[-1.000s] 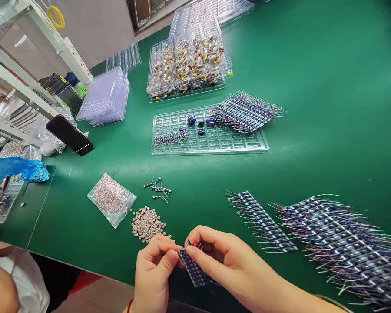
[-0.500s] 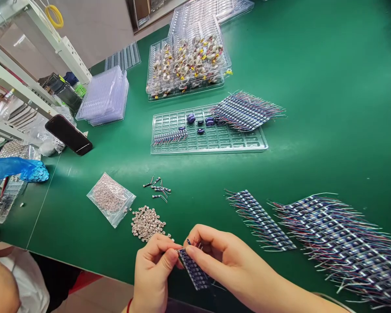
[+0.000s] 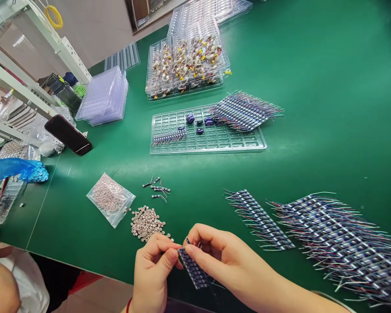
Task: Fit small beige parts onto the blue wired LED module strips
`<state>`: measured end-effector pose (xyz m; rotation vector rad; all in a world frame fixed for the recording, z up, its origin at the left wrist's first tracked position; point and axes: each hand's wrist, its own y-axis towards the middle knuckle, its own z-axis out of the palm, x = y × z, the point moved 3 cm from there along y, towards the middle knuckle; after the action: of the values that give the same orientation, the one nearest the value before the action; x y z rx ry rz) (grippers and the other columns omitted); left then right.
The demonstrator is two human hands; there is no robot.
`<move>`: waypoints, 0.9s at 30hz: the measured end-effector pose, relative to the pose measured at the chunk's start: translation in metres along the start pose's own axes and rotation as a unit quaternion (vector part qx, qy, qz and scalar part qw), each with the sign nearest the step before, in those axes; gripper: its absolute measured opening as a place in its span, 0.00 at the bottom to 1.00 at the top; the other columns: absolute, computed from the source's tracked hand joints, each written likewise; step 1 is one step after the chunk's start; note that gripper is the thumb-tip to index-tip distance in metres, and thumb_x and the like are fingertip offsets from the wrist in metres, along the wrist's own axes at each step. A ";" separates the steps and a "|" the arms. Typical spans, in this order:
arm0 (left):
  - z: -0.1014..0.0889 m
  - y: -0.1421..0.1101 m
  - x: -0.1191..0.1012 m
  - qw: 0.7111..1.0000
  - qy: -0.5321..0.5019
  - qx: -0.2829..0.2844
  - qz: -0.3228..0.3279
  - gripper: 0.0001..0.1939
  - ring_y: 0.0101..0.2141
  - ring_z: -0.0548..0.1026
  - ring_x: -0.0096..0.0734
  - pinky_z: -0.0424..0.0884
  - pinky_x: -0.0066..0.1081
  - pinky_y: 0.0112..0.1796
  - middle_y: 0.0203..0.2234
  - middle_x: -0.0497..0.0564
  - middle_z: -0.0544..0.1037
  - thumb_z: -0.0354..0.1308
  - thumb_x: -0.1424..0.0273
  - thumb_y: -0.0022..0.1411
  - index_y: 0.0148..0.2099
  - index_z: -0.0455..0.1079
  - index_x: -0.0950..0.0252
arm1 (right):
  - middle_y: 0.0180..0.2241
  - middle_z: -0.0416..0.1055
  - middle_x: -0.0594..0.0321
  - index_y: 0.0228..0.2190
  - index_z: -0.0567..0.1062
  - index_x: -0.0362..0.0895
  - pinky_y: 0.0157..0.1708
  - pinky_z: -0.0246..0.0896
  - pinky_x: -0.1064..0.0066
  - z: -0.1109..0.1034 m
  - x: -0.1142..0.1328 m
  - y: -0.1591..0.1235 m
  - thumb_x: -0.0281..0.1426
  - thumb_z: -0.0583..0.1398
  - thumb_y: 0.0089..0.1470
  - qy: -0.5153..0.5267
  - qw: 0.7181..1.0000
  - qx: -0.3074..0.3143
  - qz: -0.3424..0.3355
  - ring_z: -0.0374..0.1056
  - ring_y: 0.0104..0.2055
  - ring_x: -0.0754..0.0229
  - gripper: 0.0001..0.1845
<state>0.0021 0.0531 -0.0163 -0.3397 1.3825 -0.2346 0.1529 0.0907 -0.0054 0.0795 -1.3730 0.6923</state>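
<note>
A narrow panel of small dark-blue circuit boards [image 3: 193, 270] hangs at a slant between my hands, close to the table's front edge. My right hand [image 3: 211, 252] grips its upper part between thumb and fingers, and thin wires show behind the fingers. Thumb and forefinger of my left hand [image 3: 158, 263] are pinched together at the panel's upper left corner; whatever lies between those fingertips is hidden. Just beyond the left hand is a loose pile of small round pinkish-grey components [image 3: 146, 224]. Several small boards with wires [image 3: 160, 188] lie behind that pile.
A clear bag of round components [image 3: 110, 199] lies to the left. Wired board panels [image 3: 259, 221] and a bigger stack [image 3: 342, 248] spread on the right. Behind are a clear tray [image 3: 182, 150], a tray of wired parts [image 3: 185, 61] and a phone [image 3: 68, 134]. A co-worker's arm [image 3: 0, 278] shows at left.
The view has shifted very slightly. Both hands keep the same grip and place on the panel.
</note>
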 end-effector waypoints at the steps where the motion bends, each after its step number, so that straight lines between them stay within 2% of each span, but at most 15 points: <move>1: 0.000 0.000 0.000 1.000 0.000 -0.001 0.000 0.11 0.26 0.67 0.25 0.63 0.26 0.32 0.23 0.47 0.68 0.67 0.61 0.56 0.30 0.80 0.64 | 0.21 0.63 0.68 0.24 0.64 0.45 0.22 0.51 0.73 0.000 0.000 0.000 0.44 0.59 0.54 0.002 1.000 0.001 0.000 0.54 0.23 0.65 0.17; 13: -0.001 0.000 0.000 1.000 0.003 -0.002 -0.005 0.11 0.26 0.67 0.23 0.62 0.25 0.32 0.23 0.46 0.68 0.68 0.61 0.55 0.29 0.80 0.63 | 0.23 0.67 0.65 0.25 0.63 0.45 0.25 0.52 0.72 0.001 0.000 0.000 0.41 0.58 0.55 0.019 1.000 0.011 0.009 0.56 0.24 0.64 0.15; 27: 0.000 0.000 0.000 1.000 0.021 -0.011 -0.010 0.12 0.24 0.66 0.22 0.61 0.25 0.31 0.21 0.45 0.67 0.69 0.60 0.53 0.28 0.79 0.64 | 0.21 0.60 0.69 0.24 0.63 0.46 0.24 0.48 0.71 0.001 0.002 -0.002 0.40 0.56 0.54 -0.012 1.000 0.006 0.015 0.52 0.23 0.64 0.14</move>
<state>0.0024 0.0534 -0.0160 -0.3694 1.4253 -0.2442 0.1531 0.0894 -0.0031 0.0765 -1.3948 0.7269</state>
